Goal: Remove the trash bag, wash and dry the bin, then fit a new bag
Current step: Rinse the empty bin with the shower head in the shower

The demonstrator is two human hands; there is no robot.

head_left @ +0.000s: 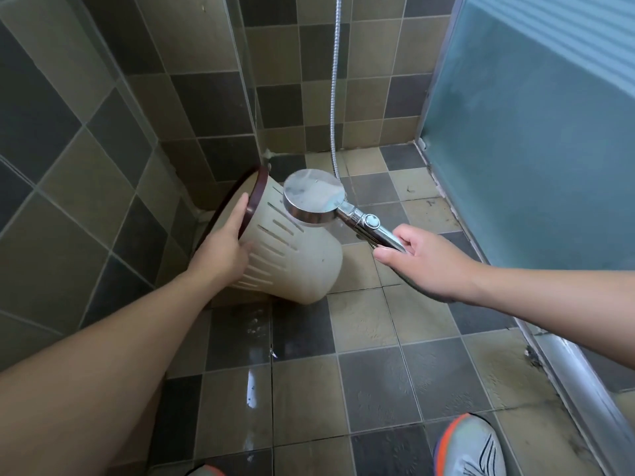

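Bin (292,255): tipped on its side in the shower corner, base toward the person, slotted wall up, no bag visible in it.
Left hand (225,240): grips the dark rim (256,192), fingers over the edge, steadying the tilt.
Right hand (427,259): fingers curled round the shower head (314,195) handle, face aimed down at the bin wall.
Water: no spray discernible.
Advice: probably best to turn the bin by its rim so the spray reaches every slot, then the inside.
Floor (302,379): wet, so footing may be slippery.
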